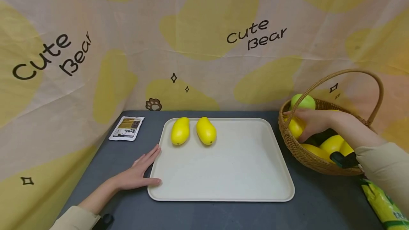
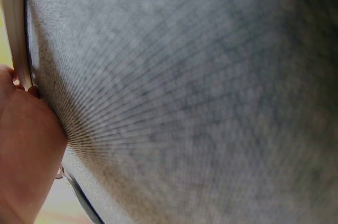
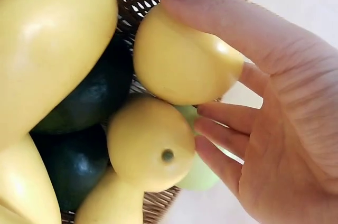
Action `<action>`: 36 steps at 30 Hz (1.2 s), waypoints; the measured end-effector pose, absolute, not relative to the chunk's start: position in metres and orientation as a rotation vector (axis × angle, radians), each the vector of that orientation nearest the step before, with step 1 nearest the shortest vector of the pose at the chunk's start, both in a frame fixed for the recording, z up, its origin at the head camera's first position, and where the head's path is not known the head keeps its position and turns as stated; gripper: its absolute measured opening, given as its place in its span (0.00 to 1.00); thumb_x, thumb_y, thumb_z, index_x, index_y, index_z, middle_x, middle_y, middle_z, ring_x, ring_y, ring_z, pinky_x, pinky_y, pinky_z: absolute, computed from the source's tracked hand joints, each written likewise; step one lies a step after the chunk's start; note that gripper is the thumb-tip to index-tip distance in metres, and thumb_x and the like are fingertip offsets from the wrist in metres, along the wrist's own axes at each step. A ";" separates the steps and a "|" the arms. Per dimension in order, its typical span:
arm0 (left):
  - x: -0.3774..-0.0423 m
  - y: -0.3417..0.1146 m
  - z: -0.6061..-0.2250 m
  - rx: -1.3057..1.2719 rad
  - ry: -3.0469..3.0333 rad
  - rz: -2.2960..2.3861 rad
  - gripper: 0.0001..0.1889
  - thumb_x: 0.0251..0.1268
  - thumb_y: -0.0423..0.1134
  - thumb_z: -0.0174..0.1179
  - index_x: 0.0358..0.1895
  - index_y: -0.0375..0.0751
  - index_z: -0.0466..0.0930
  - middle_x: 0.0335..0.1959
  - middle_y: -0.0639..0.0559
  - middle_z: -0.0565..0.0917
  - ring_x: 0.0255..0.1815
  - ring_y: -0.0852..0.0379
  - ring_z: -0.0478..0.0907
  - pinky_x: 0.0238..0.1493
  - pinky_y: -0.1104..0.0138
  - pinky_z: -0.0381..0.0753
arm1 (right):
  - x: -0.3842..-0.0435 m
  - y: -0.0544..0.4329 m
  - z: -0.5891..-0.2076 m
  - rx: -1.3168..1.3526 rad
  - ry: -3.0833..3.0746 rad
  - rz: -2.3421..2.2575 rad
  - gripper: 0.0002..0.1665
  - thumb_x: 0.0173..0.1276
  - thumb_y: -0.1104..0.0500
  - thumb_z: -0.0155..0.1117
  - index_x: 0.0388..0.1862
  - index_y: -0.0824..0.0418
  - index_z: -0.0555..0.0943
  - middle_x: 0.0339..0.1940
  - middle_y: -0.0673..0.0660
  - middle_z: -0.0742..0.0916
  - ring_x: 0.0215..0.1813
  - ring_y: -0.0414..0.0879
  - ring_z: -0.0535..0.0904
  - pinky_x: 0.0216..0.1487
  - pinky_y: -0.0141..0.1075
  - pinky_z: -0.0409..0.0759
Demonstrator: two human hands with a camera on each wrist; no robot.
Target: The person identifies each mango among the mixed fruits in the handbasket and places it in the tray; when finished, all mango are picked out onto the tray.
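My left hand (image 1: 138, 174) rests at the left rim of a white tray (image 1: 223, 173), fingers straight and spread, thumb over the edge. Two yellow mangoes (image 1: 180, 131) lie side by side near the tray's back left. On the right, my right hand (image 1: 314, 119) reaches into a wicker basket (image 1: 295, 153). Seen in the right wrist view, its thumb and fingers hold a rounded yellow fruit (image 3: 182, 57) from opposite sides. Around that fruit are more yellow fruits (image 3: 148, 139), dark green fruits (image 3: 79, 163) and a light green fruit (image 1: 303, 102).
The basket's tall handle (image 1: 358, 71) arches over its contents. A white printed packet (image 1: 126, 128) lies at the table's back left. A green-yellow packet (image 1: 383, 201) lies at the right front. Behind the grey table (image 1: 204, 215) hangs a patterned cloth (image 1: 204, 52).
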State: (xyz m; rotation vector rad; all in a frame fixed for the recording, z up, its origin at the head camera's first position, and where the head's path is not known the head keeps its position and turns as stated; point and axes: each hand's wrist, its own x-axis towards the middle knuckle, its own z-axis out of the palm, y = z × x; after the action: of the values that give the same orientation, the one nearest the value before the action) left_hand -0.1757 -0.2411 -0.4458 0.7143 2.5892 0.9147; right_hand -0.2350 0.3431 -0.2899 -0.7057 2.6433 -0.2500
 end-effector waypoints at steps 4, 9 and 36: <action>-0.175 -0.241 -0.447 0.717 2.590 0.921 0.54 0.59 0.59 0.64 0.79 0.40 0.41 0.80 0.44 0.39 0.77 0.36 0.41 0.68 0.38 0.33 | -0.236 0.341 -0.293 -0.714 2.632 -0.210 0.61 0.43 0.48 0.77 0.73 0.70 0.61 0.72 0.71 0.66 0.67 0.65 0.65 0.59 0.54 0.68; -0.176 -0.241 -0.447 0.714 2.585 0.922 0.54 0.59 0.59 0.64 0.79 0.40 0.41 0.80 0.44 0.39 0.77 0.36 0.40 0.68 0.37 0.33 | -0.234 0.343 -0.295 -0.736 2.656 -0.180 0.58 0.44 0.49 0.76 0.72 0.70 0.63 0.71 0.70 0.68 0.66 0.63 0.67 0.58 0.53 0.70; -0.178 -0.243 -0.451 0.733 2.597 0.908 0.54 0.59 0.58 0.64 0.79 0.39 0.41 0.80 0.43 0.39 0.77 0.36 0.41 0.69 0.38 0.34 | -0.157 0.387 -0.288 -0.507 2.897 -0.789 0.50 0.62 0.54 0.72 0.77 0.48 0.56 0.66 0.63 0.70 0.48 0.35 0.76 0.41 0.31 0.78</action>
State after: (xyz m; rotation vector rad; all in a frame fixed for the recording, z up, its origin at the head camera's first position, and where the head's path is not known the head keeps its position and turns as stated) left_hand -0.1781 -0.2427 -0.4506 0.7329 2.5967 0.9079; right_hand -0.1568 0.3874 -0.2879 -0.5070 2.8968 -0.7891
